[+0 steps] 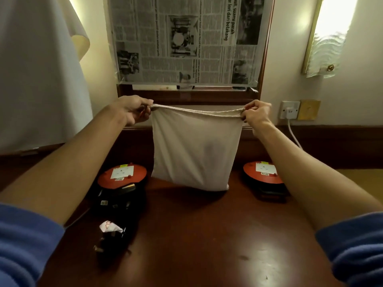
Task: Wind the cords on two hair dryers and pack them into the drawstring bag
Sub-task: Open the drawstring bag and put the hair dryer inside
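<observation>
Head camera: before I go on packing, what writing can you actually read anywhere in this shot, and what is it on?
"suara parah" and "lori dari belakang": headline on the newspaper taped over the window, turned sideways.
Rest of the newspaper print: too small to read.
White label on the left red reel: too blurred to read.
White label on the right red reel: too blurred to read.
Cloth bag: no writing visible.

A dark, polished wooden worktop (pixel 207 235) is set against a cream wall (pixel 290 59). A wood-framed panel above it is covered with taped newspaper (pixel 182 38). Warm light is given off by a wall lamp (pixel 327 34) at the right, and a pale lampshade (pixel 41 69) is seen at the left. A white plug is fitted in a wall socket (pixel 290 109), beside a yellow plate (pixel 308 109).
</observation>
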A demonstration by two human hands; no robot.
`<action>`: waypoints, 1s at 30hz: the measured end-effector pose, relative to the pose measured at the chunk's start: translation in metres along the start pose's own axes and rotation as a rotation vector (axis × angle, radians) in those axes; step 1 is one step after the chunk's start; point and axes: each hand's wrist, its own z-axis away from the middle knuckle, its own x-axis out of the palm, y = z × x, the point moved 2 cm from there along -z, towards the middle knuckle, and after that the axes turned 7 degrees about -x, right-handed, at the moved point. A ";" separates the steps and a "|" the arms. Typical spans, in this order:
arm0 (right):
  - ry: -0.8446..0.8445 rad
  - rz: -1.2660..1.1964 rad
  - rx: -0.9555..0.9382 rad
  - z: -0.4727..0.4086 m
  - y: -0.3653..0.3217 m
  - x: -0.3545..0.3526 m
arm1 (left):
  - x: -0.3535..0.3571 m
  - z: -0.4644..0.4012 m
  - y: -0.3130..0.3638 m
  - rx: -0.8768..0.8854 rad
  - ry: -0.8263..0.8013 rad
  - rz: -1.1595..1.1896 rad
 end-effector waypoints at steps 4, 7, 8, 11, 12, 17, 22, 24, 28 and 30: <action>-0.124 0.043 -0.066 0.033 0.015 -0.015 | -0.007 0.003 -0.039 0.024 -0.002 -0.110; -0.142 0.004 -0.141 0.076 0.041 -0.031 | -0.017 0.018 -0.087 0.033 -0.016 -0.142; -0.149 -0.021 -0.162 0.091 0.049 -0.037 | -0.020 0.026 -0.103 0.031 -0.019 -0.157; -0.224 -0.019 -0.188 0.130 0.070 -0.055 | -0.029 0.052 -0.151 0.010 -0.062 -0.288; -0.266 -0.014 -0.167 0.143 0.076 -0.061 | -0.030 0.062 -0.165 0.000 -0.083 -0.373; -0.444 0.031 -0.045 0.214 0.114 -0.087 | -0.035 0.095 -0.224 -0.042 -0.130 -0.649; -0.776 0.383 0.092 0.240 0.114 -0.104 | -0.033 0.107 -0.249 -0.043 -0.065 -1.118; -0.875 0.726 0.027 0.240 0.099 -0.099 | -0.023 0.102 -0.244 0.109 0.116 -1.318; -0.671 1.024 -0.184 0.246 0.035 -0.050 | 0.029 0.059 -0.252 0.284 0.067 -1.173; -0.644 1.142 -0.228 0.250 0.009 -0.029 | 0.055 0.037 -0.274 0.217 0.014 -1.219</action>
